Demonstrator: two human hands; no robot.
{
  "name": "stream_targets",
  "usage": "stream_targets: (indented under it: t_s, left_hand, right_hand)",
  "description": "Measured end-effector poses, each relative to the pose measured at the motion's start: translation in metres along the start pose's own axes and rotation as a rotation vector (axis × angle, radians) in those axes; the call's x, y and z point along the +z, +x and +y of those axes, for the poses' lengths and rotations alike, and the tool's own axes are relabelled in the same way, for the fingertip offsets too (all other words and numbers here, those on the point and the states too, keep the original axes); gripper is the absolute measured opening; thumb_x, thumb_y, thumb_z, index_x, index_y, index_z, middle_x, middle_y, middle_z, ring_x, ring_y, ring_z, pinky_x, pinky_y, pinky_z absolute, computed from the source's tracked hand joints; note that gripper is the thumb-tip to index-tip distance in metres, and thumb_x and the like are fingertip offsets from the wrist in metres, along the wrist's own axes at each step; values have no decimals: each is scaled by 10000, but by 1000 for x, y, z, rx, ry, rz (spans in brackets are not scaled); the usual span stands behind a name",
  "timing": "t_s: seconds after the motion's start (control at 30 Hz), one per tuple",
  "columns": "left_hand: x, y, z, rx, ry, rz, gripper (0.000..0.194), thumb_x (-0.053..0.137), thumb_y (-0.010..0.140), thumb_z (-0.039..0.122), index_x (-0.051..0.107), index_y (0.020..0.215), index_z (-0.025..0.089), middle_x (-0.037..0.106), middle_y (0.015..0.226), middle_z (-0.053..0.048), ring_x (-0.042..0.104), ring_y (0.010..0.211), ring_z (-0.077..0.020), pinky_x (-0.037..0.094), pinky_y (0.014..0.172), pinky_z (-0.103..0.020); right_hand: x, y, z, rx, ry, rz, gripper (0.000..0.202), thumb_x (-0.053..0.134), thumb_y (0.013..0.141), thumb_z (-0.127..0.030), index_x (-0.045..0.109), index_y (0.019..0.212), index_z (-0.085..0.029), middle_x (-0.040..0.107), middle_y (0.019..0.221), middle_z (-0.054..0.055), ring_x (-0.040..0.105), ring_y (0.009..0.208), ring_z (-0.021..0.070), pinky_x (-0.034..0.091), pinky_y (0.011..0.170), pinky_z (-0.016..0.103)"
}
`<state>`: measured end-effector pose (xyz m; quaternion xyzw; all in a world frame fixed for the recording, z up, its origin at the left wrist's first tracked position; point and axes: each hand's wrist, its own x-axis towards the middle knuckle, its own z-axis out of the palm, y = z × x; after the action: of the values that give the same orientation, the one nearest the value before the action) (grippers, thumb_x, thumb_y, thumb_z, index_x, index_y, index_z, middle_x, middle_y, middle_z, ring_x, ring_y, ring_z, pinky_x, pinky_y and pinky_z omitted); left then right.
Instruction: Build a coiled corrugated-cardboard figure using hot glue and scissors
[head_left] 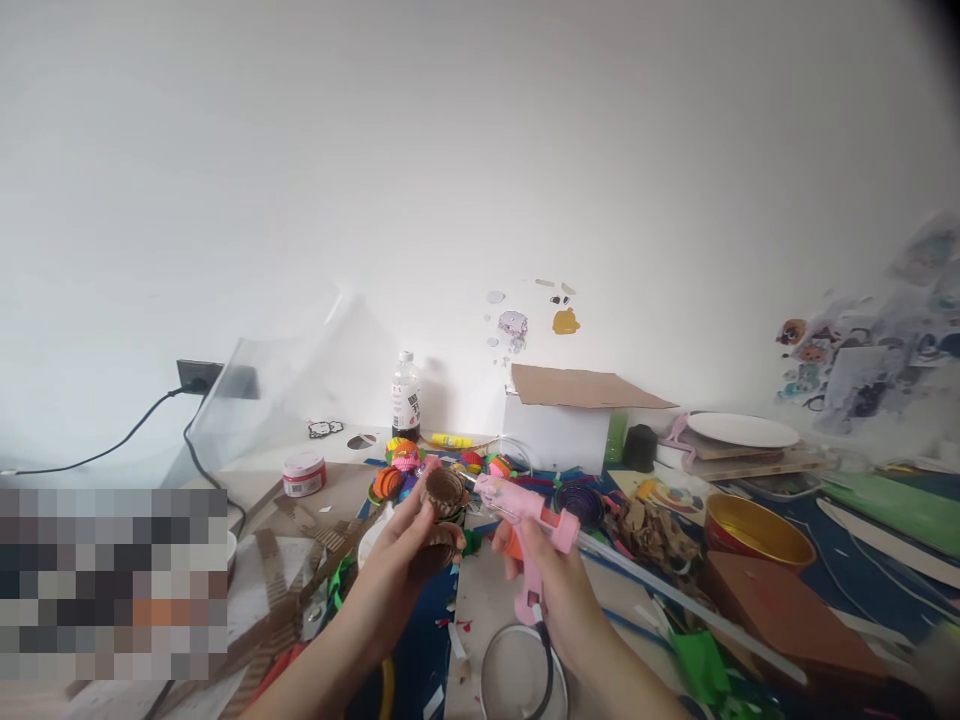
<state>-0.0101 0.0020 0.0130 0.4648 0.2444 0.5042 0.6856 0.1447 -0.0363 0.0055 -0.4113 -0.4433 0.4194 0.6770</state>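
Left hand (405,535) curled, pinching a brown corrugated cup (445,490) just below frame centre; 2nd corrugated cup (431,558) directly beneath, against the fingers. Right hand (551,565) wrapped round pink glue gun (517,497), right of centre, tip near the upper cup. Bottle (406,400) upright behind, left of centre.
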Motion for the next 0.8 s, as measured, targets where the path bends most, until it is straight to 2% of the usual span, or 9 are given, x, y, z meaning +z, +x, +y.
stream_targets:
  t_s: [0.1, 0.2, 0.33, 0.4, 0.5, 0.6, 0.8]
  left_hand:
    - [2, -1, 1, -5, 11, -10, 711, 566, 808, 447, 231, 1410, 270, 617, 693, 0, 533, 616, -133, 414, 608, -231]
    - [3, -1, 1, 1, 20, -16, 697, 566, 788, 462, 279, 1395, 276, 601, 683, 7, 524, 598, -143, 403, 566, -235]
    - [5, 0, 2, -11, -22, 5, 623, 497, 819, 485, 309, 1383, 299, 592, 727, 7, 528, 575, -137, 406, 549, -246]
    - [5, -1, 2, -11, -33, 17, 626, 512, 812, 469, 301, 1383, 323, 598, 787, 6, 540, 590, -131, 412, 559, -248]
    - [4, -1, 1, -9, -23, -13, 608, 530, 805, 445, 350, 1365, 295, 606, 797, -5, 549, 610, -133, 407, 564, -242]
    - [3, -2, 0, -6, -25, -61, 549, 518, 827, 396, 397, 1343, 255, 605, 738, -8, 551, 636, -143, 405, 585, -242]
    - [0, -1, -1, -6, -49, -85, 523, 543, 827, 323, 411, 1329, 257, 612, 827, -16, 559, 651, -140, 407, 595, -245]
  right_hand:
    - [1, -4, -4, 33, 41, -21, 433, 638, 656, -578, 634, 677, -146, 552, 542, 4, 431, 473, 96, 275, 396, 187]
    - [2, -6, -7, 27, 55, -50, 428, 630, 676, -560, 609, 614, -138, 530, 524, -3, 432, 467, 91, 295, 411, 191]
    - [1, -4, -2, 44, 30, 31, 491, 576, 684, -614, 571, 555, -140, 533, 486, 9, 373, 408, 76, 203, 350, 176]
    - [1, -3, 3, 42, 36, 102, 497, 576, 665, -630, 573, 562, -144, 555, 469, 19, 373, 391, 79, 225, 350, 182]
    - [1, -2, 8, 56, 32, 188, 436, 607, 641, -592, 584, 589, -160, 571, 435, 21, 419, 385, 108, 284, 367, 213]
    - [1, -4, 11, 77, -19, 193, 396, 597, 644, -565, 571, 564, -178, 560, 422, 18, 454, 391, 134, 270, 355, 228]
    - [2, -7, 10, -11, -105, 204, 394, 582, 670, -531, 534, 494, -182, 505, 394, -12, 458, 388, 121, 342, 422, 239]
